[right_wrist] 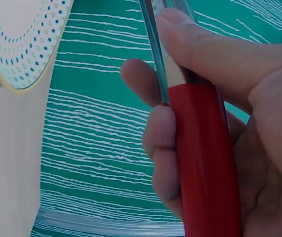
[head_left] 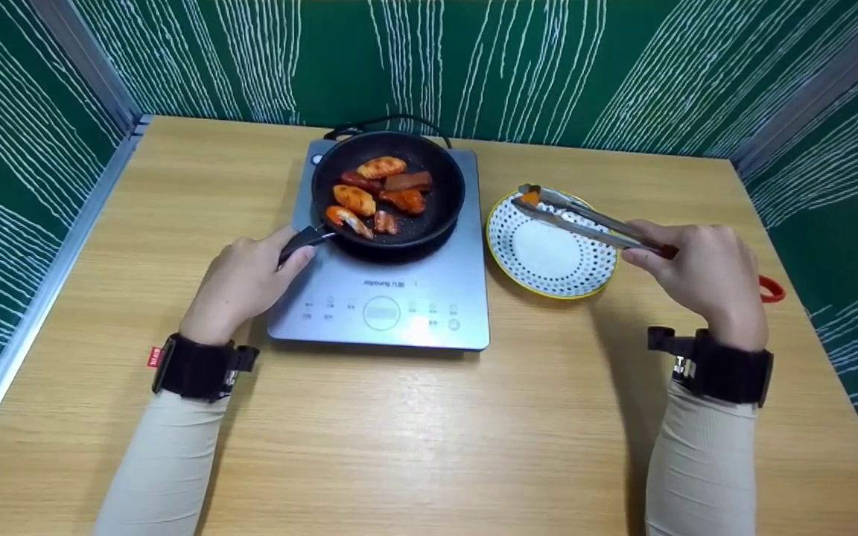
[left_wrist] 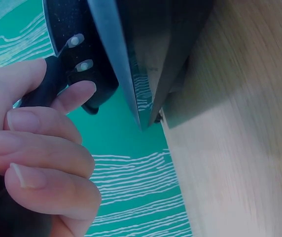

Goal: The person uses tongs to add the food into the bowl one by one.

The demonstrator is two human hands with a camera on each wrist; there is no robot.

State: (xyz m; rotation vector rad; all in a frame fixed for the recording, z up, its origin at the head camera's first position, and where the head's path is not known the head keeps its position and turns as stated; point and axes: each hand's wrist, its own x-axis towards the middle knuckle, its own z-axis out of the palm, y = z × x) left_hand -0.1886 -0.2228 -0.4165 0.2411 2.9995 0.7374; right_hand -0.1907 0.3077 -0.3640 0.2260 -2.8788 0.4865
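My left hand (head_left: 246, 286) grips the black handle (head_left: 305, 242) of a frying pan (head_left: 440, 216), fingers curled round it in the left wrist view. Inside the pan lie browned chicken wings (head_left: 354, 199), a flat reddish-brown slab (head_left: 408, 182), a shrimp-like orange piece (head_left: 347, 221) and other small pieces. My right hand (head_left: 704, 272) holds metal tongs (head_left: 585, 223) by their red handle (right_wrist: 202, 158). Between the tong tips is a small orange piece of food (head_left: 531, 198), over the far rim of a white dotted plate (head_left: 544, 253) with a yellow edge.
The pan sits on a silver induction cooker (head_left: 429, 313) with a touch panel at its front. Behind it a black cord (head_left: 399, 117) loops. Green walls (head_left: 474, 67) with white streaks stand behind and beside the wooden table (head_left: 399, 432).
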